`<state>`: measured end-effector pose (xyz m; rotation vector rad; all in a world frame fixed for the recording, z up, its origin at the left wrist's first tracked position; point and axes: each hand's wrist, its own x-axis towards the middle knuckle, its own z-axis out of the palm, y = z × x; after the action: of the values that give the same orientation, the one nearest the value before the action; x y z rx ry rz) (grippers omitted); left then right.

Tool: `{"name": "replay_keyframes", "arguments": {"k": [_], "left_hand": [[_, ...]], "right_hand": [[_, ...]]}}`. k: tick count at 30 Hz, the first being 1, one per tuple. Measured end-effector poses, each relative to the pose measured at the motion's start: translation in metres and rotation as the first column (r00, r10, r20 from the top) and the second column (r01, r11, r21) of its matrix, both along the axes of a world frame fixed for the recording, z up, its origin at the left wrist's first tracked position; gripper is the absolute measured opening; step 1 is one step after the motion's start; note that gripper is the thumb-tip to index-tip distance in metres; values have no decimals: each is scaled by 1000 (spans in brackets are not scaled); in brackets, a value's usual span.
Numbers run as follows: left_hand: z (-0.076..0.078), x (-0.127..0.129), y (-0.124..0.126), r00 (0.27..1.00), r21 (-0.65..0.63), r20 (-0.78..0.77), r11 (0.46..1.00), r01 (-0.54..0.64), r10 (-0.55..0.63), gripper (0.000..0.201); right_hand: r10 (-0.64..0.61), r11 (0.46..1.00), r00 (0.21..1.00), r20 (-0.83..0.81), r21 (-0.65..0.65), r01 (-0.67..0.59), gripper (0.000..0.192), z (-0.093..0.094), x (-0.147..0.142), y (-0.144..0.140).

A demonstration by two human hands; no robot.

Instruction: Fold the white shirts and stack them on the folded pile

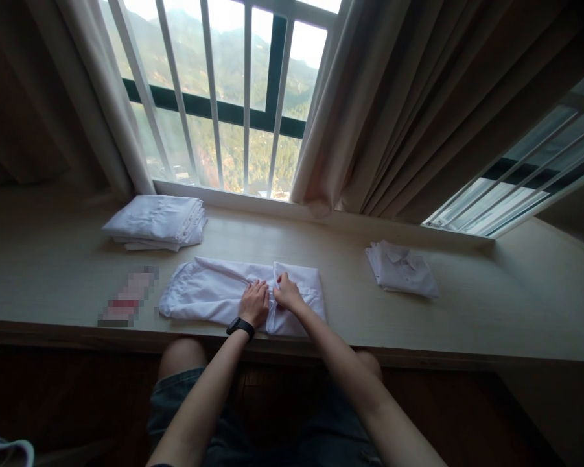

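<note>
A white shirt (214,295) lies across the middle of the frame on a pale wooden surface (53,259) under a barred window (233,97). Both hands meet at the shirt's centre. The left hand (254,303), with a black watch (240,326) at the wrist, lies palm down on the cloth with its fingers spread flat, gripping nothing. The right hand (286,295) sits just beside it, its fingers closed in a pinch on a fold of the shirt, though the dim light makes the exact grip hard to read.

The shirt's near edge lies close to the front edge of the surface. In my judgement, a pull toward the body could drag that part over the edge, and the fold could spring open if the flat hand lifted while the pinch was loose. The long left part of the shirt is unweighted, so it could bunch if tugged.

At upper left of the shirt sits a stack (155,222) of folded white cloth. To the right, well apart, lies a smaller folded shirt (402,268). A blurred patch (126,297) lies at left. No containers show; nothing holds anything else. Curtains (418,117) hang at upper right.
</note>
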<state>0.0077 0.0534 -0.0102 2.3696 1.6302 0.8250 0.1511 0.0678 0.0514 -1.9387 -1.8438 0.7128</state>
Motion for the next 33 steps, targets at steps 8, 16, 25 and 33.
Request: {"name": "replay_keyframes", "arguments": {"k": [8, 16, 25, 33], "left_hand": [[-3, -1, 2, 999, -1, 43, 1000, -3, 3, 37], [-1, 1, 2, 998, 53, 58, 998, -17, 14, 28], [29, -3, -21, 983, 72, 30, 981, -181, 179, 31], [44, 1, -58, 995, -218, -5, 971, -95, 96, 22]], "right_hand": [[-62, 988, 998, 12, 139, 60, 28, -17, -5, -7], [29, 970, 994, -106, 243, -2, 24, -21, 4, -23], [-85, 990, 992, 94, 122, 73, 21, -6, 14, -27], [19, 998, 937, 348, -62, 3, 37, 12, -14, -11]]}}
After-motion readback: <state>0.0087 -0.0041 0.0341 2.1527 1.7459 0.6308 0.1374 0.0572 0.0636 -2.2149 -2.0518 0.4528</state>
